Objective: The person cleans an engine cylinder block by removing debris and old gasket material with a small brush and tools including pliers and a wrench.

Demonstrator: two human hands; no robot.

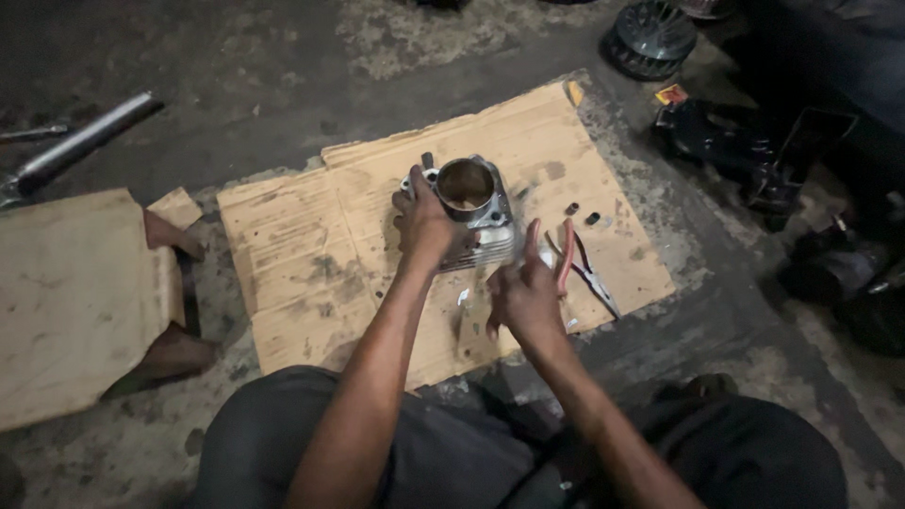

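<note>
Cardboard sheet under finned cylinder, red-handled pliers beside, wooden stool left

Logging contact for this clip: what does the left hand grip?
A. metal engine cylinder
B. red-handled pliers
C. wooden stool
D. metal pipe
A: the left hand grips the side of the finned engine cylinder on the cardboard sheet; the pliers lie untouched.

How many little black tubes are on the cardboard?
2. One tube lies right of the cylinder; the other tube sits just right of it, above the pliers. More may be hidden.
</note>
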